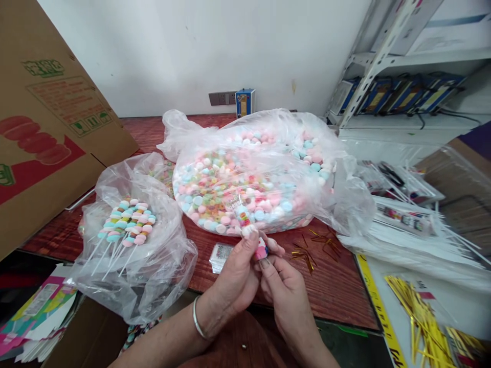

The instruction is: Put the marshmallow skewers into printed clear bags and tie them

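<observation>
A marshmallow candy skewer [244, 219] in a clear wrapper is held upright, tilted slightly left, over the table edge. My left hand [238, 268], with a silver bangle on its wrist, closes round its lower part. Fingers of my right hand [283, 286] pinch the bottom of the wrapper, where a pink and blue printed part [261, 250] shows. The stick is hidden by my hands. Just beyond lies a big clear bag of pastel marshmallows and gummies [215, 199]. Gold twist ties [305, 255] lie right of my hands, and a small stack of clear packets [220, 255] sits left.
At left, finished-looking marshmallow skewers [128, 222] rest on a crumpled plastic bag [164, 286], beside a large cardboard box [57, 102]. On the right are white sticks [429, 245], a bundle of gold ties [422, 312] and a metal shelf [379, 61]. A blue device [245, 102] stands by the wall.
</observation>
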### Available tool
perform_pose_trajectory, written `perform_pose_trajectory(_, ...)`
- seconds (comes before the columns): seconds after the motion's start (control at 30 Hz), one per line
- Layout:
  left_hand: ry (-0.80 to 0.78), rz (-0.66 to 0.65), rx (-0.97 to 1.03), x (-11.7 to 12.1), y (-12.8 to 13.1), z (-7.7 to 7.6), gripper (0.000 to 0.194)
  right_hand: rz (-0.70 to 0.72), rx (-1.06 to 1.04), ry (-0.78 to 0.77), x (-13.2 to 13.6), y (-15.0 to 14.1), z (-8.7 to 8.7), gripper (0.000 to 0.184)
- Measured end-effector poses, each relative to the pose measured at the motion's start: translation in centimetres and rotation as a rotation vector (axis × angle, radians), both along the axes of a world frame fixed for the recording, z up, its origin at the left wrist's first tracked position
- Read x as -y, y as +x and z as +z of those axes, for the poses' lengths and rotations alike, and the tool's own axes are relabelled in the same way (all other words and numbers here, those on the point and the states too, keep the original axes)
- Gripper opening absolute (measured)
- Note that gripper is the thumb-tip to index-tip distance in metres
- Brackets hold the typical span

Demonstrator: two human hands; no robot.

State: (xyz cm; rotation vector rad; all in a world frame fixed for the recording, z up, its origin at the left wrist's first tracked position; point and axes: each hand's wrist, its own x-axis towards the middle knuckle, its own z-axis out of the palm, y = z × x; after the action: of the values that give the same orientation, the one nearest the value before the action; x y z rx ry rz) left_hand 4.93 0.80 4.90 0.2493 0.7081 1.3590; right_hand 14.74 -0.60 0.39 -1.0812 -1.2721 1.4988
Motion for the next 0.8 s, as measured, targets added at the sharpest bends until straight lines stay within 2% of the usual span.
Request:
perform_pose_trajectory(0.07,0.014,-0.007,-0.034,-0.1,-0.3,-0.2,0.029,0.013,-0.163,-0.145,-0.2,0.0,-0.4,0.036)
perform_pose_trajectory(0.13,0.054,0.062,-0.030,-0.8,-1.2,0.1,0.033,0.027,-0.185,-0.168,-0.2,0.3,-0.4,0.032)
perform_pose_trajectory(0.2,0.100,0.140,-0.015,-1.6,-2.2,0.5,0.032,0.063,-0.093,-0.106,-0.1,0.7,0.0,0.026)
perform_pose_trajectory(0.3,0.131,0.189,0.000,-2.2,-2.8,0.9,0.024,0.080,0.184,0.123,0.4,1.2,1.1,0.022)
perform_pose_trajectory(0.4,0.112,0.162,-0.028,-1.6,-1.8,0.3,0.020,0.003,0.428,0.342,0.7,1.3,1.4,0.026)
perform_pose_trajectory(0.5,0.078,0.102,-0.110,-0.4,-0.1,-0.5,0.024,-0.092,0.561,0.459,0.7,1.0,0.9,0.031)
perform_pose_trajectory(0.63,0.030,0.072,-0.161,0.4,0.8,-1.2,0.028,-0.134,0.630,0.482,0.2,0.6,0.6,0.034)
perform_pose_trajectory(0.8,0.065,-0.001,-0.133,0.3,-0.4,-1.5,0.025,-0.116,0.539,0.379,0.3,0.5,1.0,0.029)
